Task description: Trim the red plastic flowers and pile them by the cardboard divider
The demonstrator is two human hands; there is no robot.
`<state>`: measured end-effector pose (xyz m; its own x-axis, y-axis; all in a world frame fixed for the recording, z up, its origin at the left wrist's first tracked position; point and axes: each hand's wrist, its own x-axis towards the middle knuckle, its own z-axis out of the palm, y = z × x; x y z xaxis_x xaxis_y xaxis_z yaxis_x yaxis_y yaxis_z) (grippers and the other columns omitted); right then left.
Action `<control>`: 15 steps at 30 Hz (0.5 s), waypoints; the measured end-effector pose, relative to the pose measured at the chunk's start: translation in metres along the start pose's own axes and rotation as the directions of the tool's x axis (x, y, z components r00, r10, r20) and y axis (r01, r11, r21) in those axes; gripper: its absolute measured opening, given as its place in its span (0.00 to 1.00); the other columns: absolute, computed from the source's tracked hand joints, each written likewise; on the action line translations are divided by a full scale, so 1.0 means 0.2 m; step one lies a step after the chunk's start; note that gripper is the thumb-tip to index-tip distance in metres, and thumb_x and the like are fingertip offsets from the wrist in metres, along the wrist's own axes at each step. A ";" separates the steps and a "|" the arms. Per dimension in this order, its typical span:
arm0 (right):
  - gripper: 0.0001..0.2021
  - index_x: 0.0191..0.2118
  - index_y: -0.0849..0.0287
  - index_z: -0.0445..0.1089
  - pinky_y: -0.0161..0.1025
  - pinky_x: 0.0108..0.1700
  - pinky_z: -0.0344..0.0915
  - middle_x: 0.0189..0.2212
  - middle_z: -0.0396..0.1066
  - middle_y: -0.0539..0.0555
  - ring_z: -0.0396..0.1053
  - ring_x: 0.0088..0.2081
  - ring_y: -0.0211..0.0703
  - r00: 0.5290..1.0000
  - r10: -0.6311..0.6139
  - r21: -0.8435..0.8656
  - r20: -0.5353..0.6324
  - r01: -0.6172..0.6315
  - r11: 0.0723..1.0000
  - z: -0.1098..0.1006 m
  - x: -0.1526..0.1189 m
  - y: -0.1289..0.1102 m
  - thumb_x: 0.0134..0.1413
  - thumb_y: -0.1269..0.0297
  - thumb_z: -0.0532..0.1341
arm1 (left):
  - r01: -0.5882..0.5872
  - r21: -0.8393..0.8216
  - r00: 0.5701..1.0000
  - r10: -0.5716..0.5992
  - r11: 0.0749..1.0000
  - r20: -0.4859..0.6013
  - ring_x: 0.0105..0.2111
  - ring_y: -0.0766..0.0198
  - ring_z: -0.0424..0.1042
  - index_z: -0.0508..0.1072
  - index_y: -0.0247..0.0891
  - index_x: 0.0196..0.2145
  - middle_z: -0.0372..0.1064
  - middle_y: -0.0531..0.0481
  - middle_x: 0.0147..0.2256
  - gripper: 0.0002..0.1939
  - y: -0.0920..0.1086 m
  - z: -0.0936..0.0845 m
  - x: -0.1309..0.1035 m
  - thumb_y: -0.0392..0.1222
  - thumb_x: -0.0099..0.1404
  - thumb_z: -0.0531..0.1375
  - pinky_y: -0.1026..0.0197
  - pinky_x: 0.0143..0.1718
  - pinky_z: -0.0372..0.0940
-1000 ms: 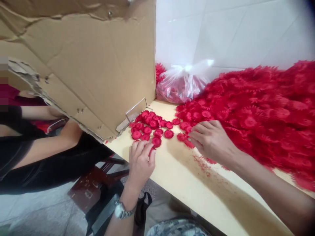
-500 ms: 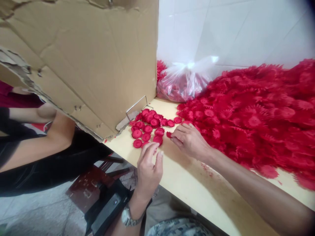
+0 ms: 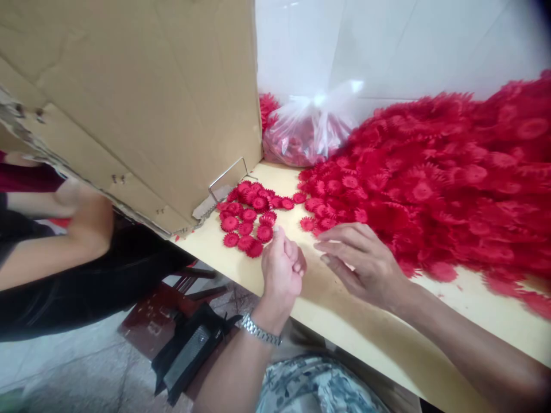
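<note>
My left hand [image 3: 283, 265], with a metal watch [image 3: 260, 331] on its wrist, is curled closed above the table edge. What it holds, if anything, is hidden by the fingers. Just beyond it lies a loose group of red, toothed-edge discs like small flowers [image 3: 245, 228]. To the right, my right hand [image 3: 365, 261] is held over the table, its fingers stretched and thumb apart, with nothing visible between them. Behind it rises a large heap of red flower discs [image 3: 430, 189].
A tall cardboard sheet [image 3: 142, 103] stands at the left, a bent wire stand [image 3: 226, 175] at its foot. A tied clear plastic bag [image 3: 307, 135] of red pieces leans by the wall. Another person's arm [image 3: 64, 241] shows beyond the cardboard. A black bag [image 3: 189, 350] hangs below.
My left hand has gone from open fingers to closed and moved right, away from the small group. My right hand has drawn back rightward; the red disc at its fingertips is no longer visible there.
</note>
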<state>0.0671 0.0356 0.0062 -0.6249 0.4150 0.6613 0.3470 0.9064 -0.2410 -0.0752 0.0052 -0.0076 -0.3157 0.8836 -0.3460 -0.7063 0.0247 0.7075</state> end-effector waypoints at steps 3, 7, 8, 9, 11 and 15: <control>0.09 0.40 0.60 0.71 0.42 0.40 0.65 0.35 0.73 0.57 0.68 0.38 0.43 0.980 0.192 0.092 -0.052 -0.186 0.978 -0.01 0.05 0.02 0.58 0.68 0.55 | -0.034 0.102 0.999 0.032 0.994 0.027 0.08 0.74 0.45 0.57 0.37 0.13 0.45 0.60 0.09 0.25 -0.05 0.06 0.00 0.53 0.63 0.53 0.69 0.09 0.40; 0.19 0.47 0.59 0.69 0.46 0.48 0.64 0.43 0.72 0.58 0.68 0.46 0.45 0.842 0.532 0.316 -0.095 -0.481 0.818 0.08 0.19 0.04 0.61 0.55 0.48 | -0.165 0.043 0.977 0.157 0.985 0.143 0.23 0.71 0.69 0.74 0.40 0.34 0.71 0.54 0.24 0.11 -0.12 0.19 -0.04 0.48 0.62 0.56 0.71 0.23 0.62; 0.22 0.49 0.58 0.68 0.48 0.52 0.61 0.46 0.70 0.57 0.66 0.50 0.46 0.818 0.572 0.360 -0.063 -0.516 0.777 0.11 0.21 0.05 0.62 0.51 0.46 | -0.134 -0.011 0.977 0.134 0.991 0.166 0.32 0.69 0.73 0.73 0.42 0.40 0.74 0.52 0.33 0.12 -0.13 0.23 -0.05 0.48 0.62 0.55 0.69 0.32 0.66; 0.25 0.52 0.57 0.66 0.49 0.56 0.57 0.50 0.68 0.57 0.61 0.54 0.46 0.797 0.604 0.385 -0.015 -0.553 0.739 0.13 0.23 0.05 0.62 0.49 0.43 | -0.086 -0.060 0.978 0.096 0.994 0.185 0.41 0.66 0.72 0.72 0.43 0.44 0.74 0.51 0.40 0.15 -0.14 0.26 -0.06 0.49 0.63 0.54 0.66 0.41 0.66; 0.29 0.58 0.56 0.60 0.52 0.63 0.45 0.59 0.58 0.55 0.49 0.62 0.46 0.757 0.646 0.399 0.093 -0.623 0.673 0.16 0.23 0.04 0.61 0.46 0.38 | -0.009 -0.117 0.974 0.036 0.993 0.225 0.52 0.63 0.65 0.69 0.44 0.49 0.69 0.50 0.50 0.20 -0.15 0.29 -0.07 0.52 0.65 0.50 0.62 0.52 0.60; 0.32 0.65 0.55 0.43 0.52 0.65 0.30 0.66 0.38 0.51 0.31 0.66 0.43 0.744 0.624 0.447 0.238 -0.655 0.610 0.13 0.13 -0.09 0.60 0.44 0.37 | -0.103 0.088 0.962 0.077 0.991 0.263 0.61 0.62 0.52 0.58 0.48 0.58 0.55 0.51 0.61 0.26 -0.15 0.26 -0.04 0.55 0.67 0.39 0.57 0.59 0.52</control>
<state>0.0267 0.0320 0.0098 -0.4151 0.8933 0.1723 0.3078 0.3161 -0.8974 -0.0187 0.0210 0.0050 -0.1913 0.9746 -0.1163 -0.6117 -0.0257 0.7907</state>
